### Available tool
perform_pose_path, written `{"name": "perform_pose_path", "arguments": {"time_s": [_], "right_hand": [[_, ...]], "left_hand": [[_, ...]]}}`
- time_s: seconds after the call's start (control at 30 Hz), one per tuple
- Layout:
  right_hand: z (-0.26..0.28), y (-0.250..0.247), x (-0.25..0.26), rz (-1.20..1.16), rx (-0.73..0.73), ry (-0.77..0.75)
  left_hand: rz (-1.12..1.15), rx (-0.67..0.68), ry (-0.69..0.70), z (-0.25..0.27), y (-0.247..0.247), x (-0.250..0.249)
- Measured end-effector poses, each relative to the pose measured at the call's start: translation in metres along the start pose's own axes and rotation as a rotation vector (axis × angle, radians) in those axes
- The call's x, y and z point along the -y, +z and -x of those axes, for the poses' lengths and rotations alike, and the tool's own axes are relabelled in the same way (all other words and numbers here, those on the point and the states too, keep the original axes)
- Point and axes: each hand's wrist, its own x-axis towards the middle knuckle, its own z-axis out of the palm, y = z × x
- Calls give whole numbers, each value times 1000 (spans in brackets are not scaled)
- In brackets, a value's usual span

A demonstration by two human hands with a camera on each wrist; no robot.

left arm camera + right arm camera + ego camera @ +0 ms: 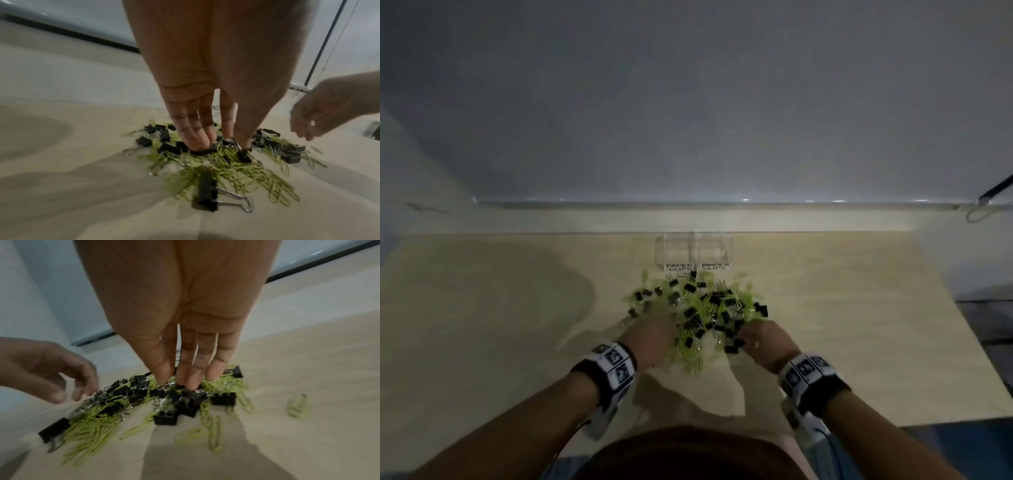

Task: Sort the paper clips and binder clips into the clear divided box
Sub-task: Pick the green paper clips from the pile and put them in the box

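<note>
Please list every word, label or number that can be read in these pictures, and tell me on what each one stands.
"PAPER CLIPS": left label on the front of the clear divided box, head view; blurred but readable.
"BINDER CLIPS": right label on the same box; blurred but readable.
Black-and-white coded markers on the wristbands: patterns only, no readable text.
Wrist views: only fragments of letters show between the fingers, too blurred to read.

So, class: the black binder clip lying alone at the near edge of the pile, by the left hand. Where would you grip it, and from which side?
Probably pinch the black binder clip across its black body, coming straight down from above. It lies flat on the table with its silver wire handles stretched out to one side, clear of the green paper clips. The handles also offer a free loop to pinch.
</note>
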Motion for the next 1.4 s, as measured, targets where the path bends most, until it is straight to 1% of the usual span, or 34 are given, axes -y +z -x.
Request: {"name": "perform_pose_path", "arguments": {"time_s": [0.07,0.13,0.17,0.23,0.33,0.43,0.5,0.57,0.67,0.77,0.83,0.9,0.97,1.03,1.07,1.13,1.17,1.23,1.33,1.4], "right_hand": [[-13,4,7,-8,-48,-20],[-22,5,17,31,-55,-23],[-27,8,18,45,-57,-17],[-31,14,18,70,-66,23],[-37,19,18,101,-83,65],[-40,23,17,90,-45,46],[-40,21,17,63,-49,38],[-40,19,15,16,-56,31],[-39,17,9,-128,-64,48],[-37,12,-2,-277,-124,70],[-35,5,-14,-359,-207,112],[-37,-2,-30,-378,-306,159],[-40,-7,-43,-327,-358,214],[-42,-5,-45,-238,-373,208],[-43,-3,-41,-194,-369,163],[-46,3,-27,-117,-342,25],[-48,7,-20,-74,-321,-39],[-53,12,-10,22,-272,-104],[-58,15,-5,134,-178,-98],[-60,15,-7,180,-159,-92]], "left_hand": [[11,-84,-9,-15,4,-10],[-23,-122,4,-31,10,-22],[-44,-123,-3,-38,12,-27],[-57,-115,-61,-50,16,-31],[-25,-147,-122,-61,16,-33],[28,-174,-117,-67,16,-28],[96,-174,-98,-67,16,-22],[180,-204,-78,-64,15,-15],[279,-280,-50,-55,12,-6],[337,-367,-81,-46,5,8],[322,-419,-115,-40,0,23],[205,-444,-137,-38,-3,36],[65,-440,-110,-40,-5,38],[-2,-392,-30,-45,-7,26],[-23,-353,21,-48,-6,17],[-61,-255,96,-57,0,1],[-82,-213,103,-61,4,-5],[-131,-168,94,-68,10,-13],[-139,-161,61,-72,12,-14],[-99,-174,64,-73,12,-11]]}}
